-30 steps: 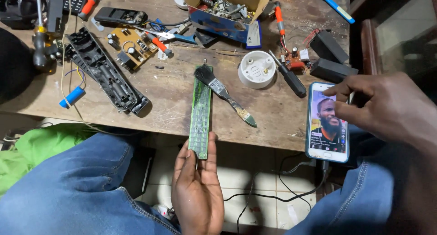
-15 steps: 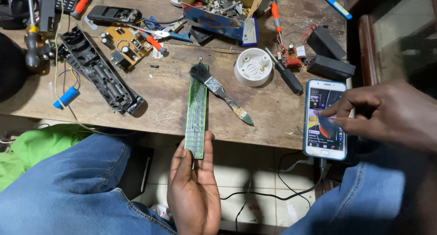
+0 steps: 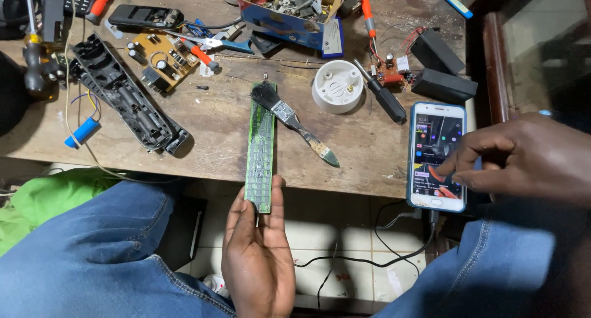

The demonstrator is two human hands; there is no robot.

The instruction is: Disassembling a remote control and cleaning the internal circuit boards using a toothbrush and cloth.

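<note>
Left grip pinching green board, paintbrush alongside

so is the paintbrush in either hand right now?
No. The paintbrush lies on the wooden table; the left hand holds the green circuit board, and the right hand touches the phone.

On the table, a circuit strip lies at centre, its near end over the edge. A brush lies just right of it, a phone far right, a casing left, a box behind.
</note>
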